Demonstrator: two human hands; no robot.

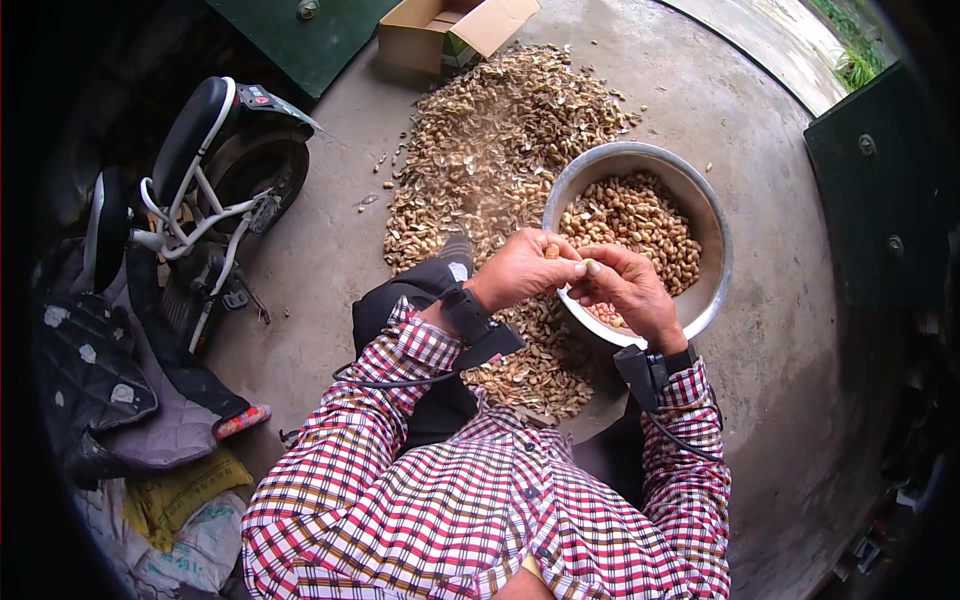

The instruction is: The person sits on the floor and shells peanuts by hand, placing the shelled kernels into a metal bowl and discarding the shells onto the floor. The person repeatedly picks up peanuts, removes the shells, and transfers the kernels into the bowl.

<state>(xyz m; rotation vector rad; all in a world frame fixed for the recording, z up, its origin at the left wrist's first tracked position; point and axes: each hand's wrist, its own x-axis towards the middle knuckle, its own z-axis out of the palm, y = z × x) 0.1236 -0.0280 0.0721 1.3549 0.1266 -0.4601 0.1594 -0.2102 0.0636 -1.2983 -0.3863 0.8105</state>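
Observation:
My left hand (522, 272) is closed, with an unshelled peanut (552, 251) between its fingers. My right hand (632, 288) meets it at the fingertips in a pinch, on a small pale piece that looks like a peanut. Both hands are over the near left side of a metal basin (711, 265). Inside the basin lie many unshelled peanuts (645, 225), and reddish shelled kernels (607, 314) show below my right hand. Broken peanut shells (530, 375) cover the ground between my legs.
A large heap of shells (510, 125) spreads beyond my feet, up to an open cardboard box (415, 38). To the left stands a two-wheeler (205, 185) with a quilted cover (95, 350). Sacks (190, 490) lie at the lower left. Dark green panels (870, 200) flank the concrete floor.

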